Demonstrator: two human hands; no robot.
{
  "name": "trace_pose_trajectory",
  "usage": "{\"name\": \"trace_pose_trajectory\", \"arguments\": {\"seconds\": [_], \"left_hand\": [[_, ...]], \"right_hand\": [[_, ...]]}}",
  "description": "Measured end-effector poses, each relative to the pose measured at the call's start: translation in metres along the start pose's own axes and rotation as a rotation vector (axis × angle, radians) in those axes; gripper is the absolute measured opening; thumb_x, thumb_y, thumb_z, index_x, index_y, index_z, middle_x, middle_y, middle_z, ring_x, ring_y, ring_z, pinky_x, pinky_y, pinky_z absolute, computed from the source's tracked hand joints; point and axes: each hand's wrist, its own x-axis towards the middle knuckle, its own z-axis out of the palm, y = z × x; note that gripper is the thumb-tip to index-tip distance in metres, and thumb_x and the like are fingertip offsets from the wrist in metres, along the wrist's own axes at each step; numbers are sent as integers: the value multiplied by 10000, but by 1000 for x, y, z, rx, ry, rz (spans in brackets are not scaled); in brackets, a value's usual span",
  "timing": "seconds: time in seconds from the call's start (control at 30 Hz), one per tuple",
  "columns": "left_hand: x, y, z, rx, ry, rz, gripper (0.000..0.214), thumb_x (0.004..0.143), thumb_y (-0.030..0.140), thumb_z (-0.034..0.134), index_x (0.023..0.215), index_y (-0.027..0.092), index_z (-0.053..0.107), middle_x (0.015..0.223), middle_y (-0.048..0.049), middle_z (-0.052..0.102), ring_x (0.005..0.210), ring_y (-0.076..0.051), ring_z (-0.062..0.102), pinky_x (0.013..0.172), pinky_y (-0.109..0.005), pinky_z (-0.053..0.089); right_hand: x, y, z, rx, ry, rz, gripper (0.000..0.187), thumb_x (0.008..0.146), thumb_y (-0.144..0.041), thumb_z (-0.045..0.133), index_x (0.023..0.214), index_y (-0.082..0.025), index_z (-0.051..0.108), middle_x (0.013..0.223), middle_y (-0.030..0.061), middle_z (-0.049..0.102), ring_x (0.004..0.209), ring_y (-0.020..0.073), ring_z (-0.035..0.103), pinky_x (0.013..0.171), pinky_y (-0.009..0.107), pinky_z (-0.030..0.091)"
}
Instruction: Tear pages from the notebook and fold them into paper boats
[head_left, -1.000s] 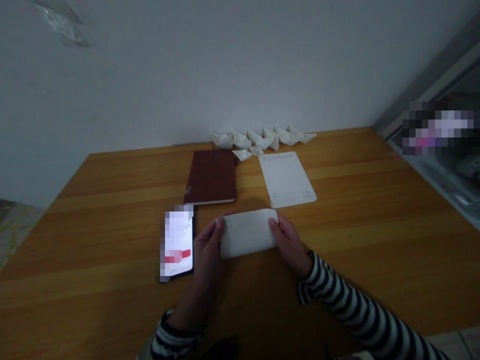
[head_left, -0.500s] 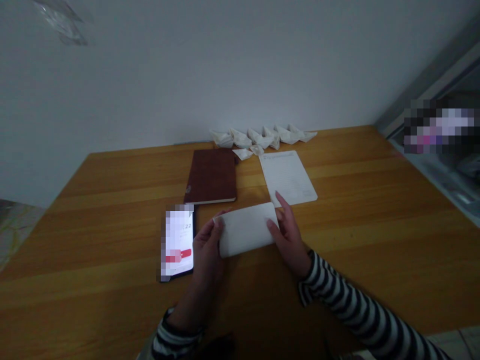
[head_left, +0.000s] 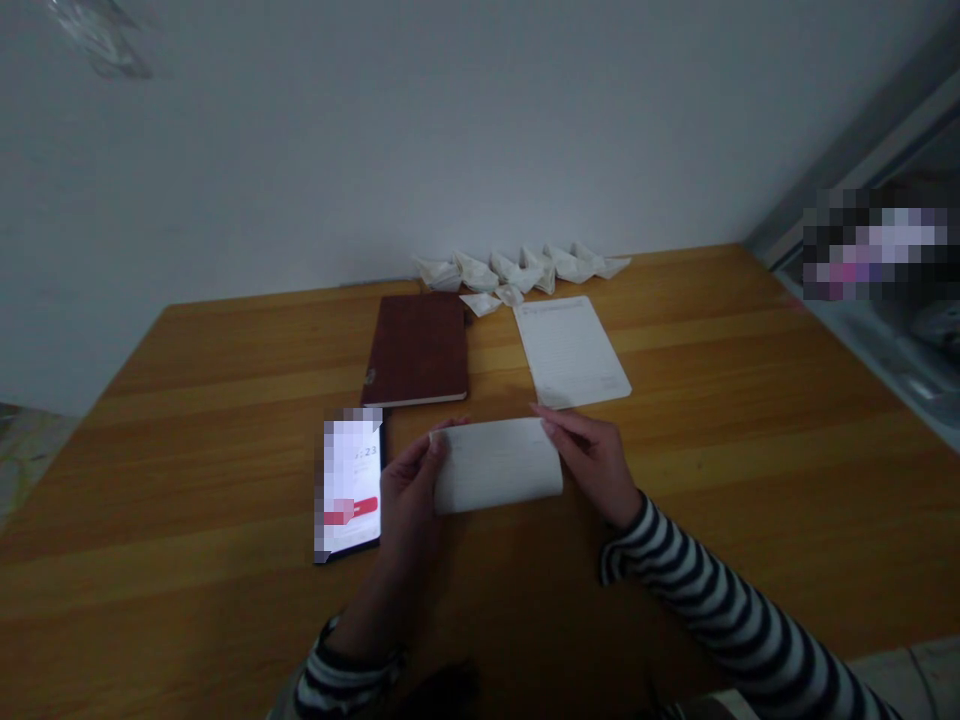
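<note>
A folded sheet of lined paper (head_left: 496,468) is held above the wooden table, its long side running left to right. My left hand (head_left: 411,485) grips its left end, thumb on top and fingers behind. At the upper right corner, my right hand (head_left: 596,458) pinches the paper's edge between thumb and index finger. Faint ruled lines show on the side facing me. Beyond the right hand lies a flat lined sheet (head_left: 574,352), and left of that a brown notebook (head_left: 418,348), closed.
Beside my left wrist a phone (head_left: 352,485) lies with its screen lit. Several folded paper boats (head_left: 517,270) stand along the wall at the table's back edge. The wooden table (head_left: 750,450) extends to both sides.
My right hand has shifted from the paper's right end to its upper right corner, its index finger no longer stretched out. Ruled lines now show on the paper's face.
</note>
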Motion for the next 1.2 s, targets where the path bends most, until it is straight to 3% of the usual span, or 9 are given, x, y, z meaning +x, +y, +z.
{"name": "trace_pose_trajectory", "arguments": {"seconds": [0.13,0.37,0.47,0.63,0.8,0.93,1.07,1.2], "left_hand": [[0,0,3,-36,16,-23,370,772,448,782,1018,172,788,1135,-112,754,1045,-252,669,877,-319,510],[-1,-7,2,4,39,-58,480,746,508,783,1075,159,767,1025,-100,762,898,-220,669,739,-280,512],[-1,-10,0,71,102,-62,480,733,532,781,1035,159,770,918,-68,753,820,-189,646,682,-251,488],[-1,-9,-1,190,149,-37,437,756,573,727,917,168,763,765,-14,705,678,-147,576,605,-225,441],[-2,-5,-1,274,90,-20,455,785,584,682,919,154,746,713,-12,672,649,-156,551,577,-232,430],[-1,-5,-2,308,68,-30,447,821,577,642,947,160,739,714,-13,679,650,-163,554,573,-234,421],[0,-6,-1,376,8,-22,437,851,563,613,971,160,731,775,-27,703,702,-177,593,607,-242,427],[-3,-8,5,330,-136,-109,513,852,582,601,1109,145,682,907,-77,734,794,-223,650,648,-277,464]], "right_hand": [[2,2,0,-33,-33,-14,317,933,-341,605,1226,-268,700,1139,53,763,992,242,714,895,428,557],[3,8,1,-46,-19,-13,301,923,-323,611,1188,-234,725,1080,57,781,873,200,717,790,349,559],[3,10,3,-48,-23,12,274,895,-341,647,1121,-230,756,1001,58,791,792,186,701,719,319,547],[4,11,6,127,12,122,227,831,-370,708,978,-212,777,875,52,782,742,173,685,678,290,527],[6,9,5,139,-10,173,295,795,-392,723,1002,-186,766,596,-26,637,526,104,511,525,233,392],[6,7,4,108,11,165,287,785,-353,718,1006,-175,765,494,-80,469,471,75,369,486,217,301],[6,8,5,69,65,166,287,782,-353,706,991,-167,771,524,-56,529,484,83,401,488,221,320],[4,12,8,31,141,166,284,792,-348,705,996,-163,772,631,-2,660,536,109,516,528,239,403]]}}
